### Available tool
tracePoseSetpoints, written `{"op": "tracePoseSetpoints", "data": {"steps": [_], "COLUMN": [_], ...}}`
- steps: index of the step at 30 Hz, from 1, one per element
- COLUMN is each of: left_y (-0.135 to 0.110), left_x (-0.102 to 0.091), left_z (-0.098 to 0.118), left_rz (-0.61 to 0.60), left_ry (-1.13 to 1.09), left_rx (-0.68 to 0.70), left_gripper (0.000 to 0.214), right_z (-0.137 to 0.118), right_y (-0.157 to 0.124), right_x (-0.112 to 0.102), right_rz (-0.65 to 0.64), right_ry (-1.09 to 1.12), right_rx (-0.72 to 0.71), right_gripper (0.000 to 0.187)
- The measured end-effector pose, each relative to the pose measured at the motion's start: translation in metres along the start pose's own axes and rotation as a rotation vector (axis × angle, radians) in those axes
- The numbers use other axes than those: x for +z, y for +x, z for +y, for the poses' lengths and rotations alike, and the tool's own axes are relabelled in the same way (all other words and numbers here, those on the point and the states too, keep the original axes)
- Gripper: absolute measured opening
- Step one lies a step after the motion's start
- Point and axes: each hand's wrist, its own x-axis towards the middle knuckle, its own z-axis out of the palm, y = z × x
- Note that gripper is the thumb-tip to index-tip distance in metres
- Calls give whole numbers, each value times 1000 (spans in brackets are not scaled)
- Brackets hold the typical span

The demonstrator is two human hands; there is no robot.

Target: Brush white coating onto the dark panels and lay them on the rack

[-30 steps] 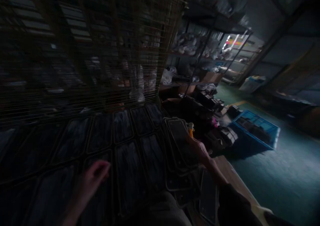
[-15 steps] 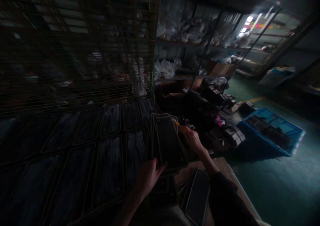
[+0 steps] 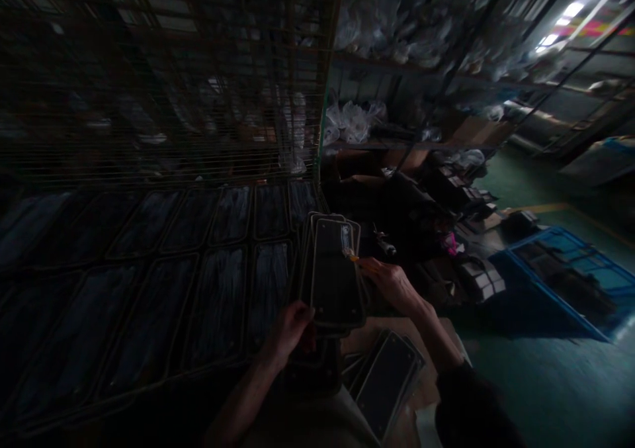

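A stack of dark rectangular panels with pale rims sits in front of me, and the top panel (image 3: 333, 289) faces up. At its lower left corner, my left hand (image 3: 292, 329) is closed on the panel's edge. My right hand (image 3: 391, 282) grips a brush (image 3: 354, 258) with a yellow handle, its tip against the upper right of the panel. A shiny wet-looking streak shows there. To the left lie rows of similar panels (image 3: 218, 309), their faces streaked and glossy.
More panels (image 3: 387, 382) lie on a cardboard sheet (image 3: 446, 332) at the lower right. A wire mesh (image 3: 198, 137) stands behind the rows. Shelves with plastic bags (image 3: 357, 124) run along the back. Boxes and a blue crate (image 3: 526, 289) stand on the green floor to the right.
My view has turned left. The brush has gone from the panel's upper right edge onto its face, where a shiny streak now shows. My left hand's fingers have drawn in at the corner.
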Motion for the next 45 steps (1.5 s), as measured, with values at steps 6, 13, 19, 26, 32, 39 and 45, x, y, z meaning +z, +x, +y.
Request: {"op": "tracePoseSetpoints", "data": {"steps": [6,13,19,26,32,39,45], "left_y": [1,0,3,0,1,1,1], "left_x": [-1,-2,-3,-1,-1,-2,-3], "left_z": [-2,2,0,3,0,-2,0], "left_rz": [29,2,11,39,65,45,38], "left_ry": [-35,-56,-20,-51,-30,-49,-42], "left_rx": [-29,-30,17,36,50,28,-8], "left_gripper": [44,43,42,45,45,43,38], "right_z": [-43,-62,-17,19,20,4,-30], "right_y": [-49,-51,7,67,88,56,-10], "right_x": [-22,-31,0,15,23,25,5], "right_rz": [-189,-361,-244,173,205,-23,-269], "right_ry": [81,348,717,468,126,164,418], "right_rx": [26,83,126,65,-72,-118,-3], "right_gripper": [28,28,36,35,27,24,26]}}
